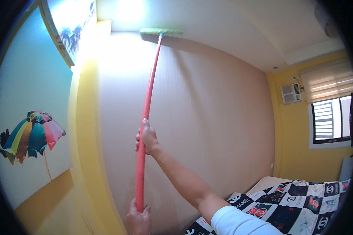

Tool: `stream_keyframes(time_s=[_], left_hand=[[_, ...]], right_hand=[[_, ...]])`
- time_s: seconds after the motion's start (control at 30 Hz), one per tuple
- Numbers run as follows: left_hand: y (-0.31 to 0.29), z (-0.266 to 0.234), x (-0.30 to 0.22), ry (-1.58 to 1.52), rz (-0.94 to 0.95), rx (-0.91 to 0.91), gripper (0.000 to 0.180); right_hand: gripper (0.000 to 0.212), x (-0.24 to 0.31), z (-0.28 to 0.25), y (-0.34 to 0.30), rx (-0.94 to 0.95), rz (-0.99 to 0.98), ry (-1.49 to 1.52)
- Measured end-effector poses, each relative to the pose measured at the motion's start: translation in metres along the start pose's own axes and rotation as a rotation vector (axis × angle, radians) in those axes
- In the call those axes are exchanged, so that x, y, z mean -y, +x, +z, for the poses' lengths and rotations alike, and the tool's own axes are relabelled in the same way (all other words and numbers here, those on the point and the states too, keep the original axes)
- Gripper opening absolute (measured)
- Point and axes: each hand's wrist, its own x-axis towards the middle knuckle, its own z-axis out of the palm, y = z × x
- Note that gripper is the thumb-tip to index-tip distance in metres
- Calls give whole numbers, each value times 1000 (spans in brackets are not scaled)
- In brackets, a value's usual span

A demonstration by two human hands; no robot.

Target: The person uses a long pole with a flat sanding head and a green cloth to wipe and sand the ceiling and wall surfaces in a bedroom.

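A flat mop with a long red pole [146, 98] reaches up in front of me. Its green, fuzzy head [162, 31] is against the top of the pinkish wall [208, 102], where wall and ceiling meet. My right hand [148, 138] is wrapped around the pole about halfway up, thumb pointing upward along it. Lower down, at the pole's bottom end, my left hand [139, 220] is closed around it, partly cut off by the picture's lower edge. The pole leans slightly to the right toward its top.
On the left hangs a canvas picture of a colourful umbrella [37, 137], beside a yellow pillar [88, 129]. A bed with a black-and-white checked cover [286, 203] stands at lower right. Beyond are an air conditioner [291, 94] and a window [329, 119] with a blind.
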Motion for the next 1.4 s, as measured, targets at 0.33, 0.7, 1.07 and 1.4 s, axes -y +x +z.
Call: stream_keyframes(time_s=[0.33,0.7,1.07,1.4], left_hand=[[21,-5,-33,-845,-384,825,41],[-44,41,-124,-889,-256,768,36],[-103,107,-104,-656,10,669,35],[-238,164,-125,-555,-299,1255,37]], right_hand=[[44,33,-34,0,114,-38,59],[15,105,-101,-37,99,-161,-56],[14,112,-184,-101,130,-257,51],[23,129,-304,-241,-352,-373,-497]])
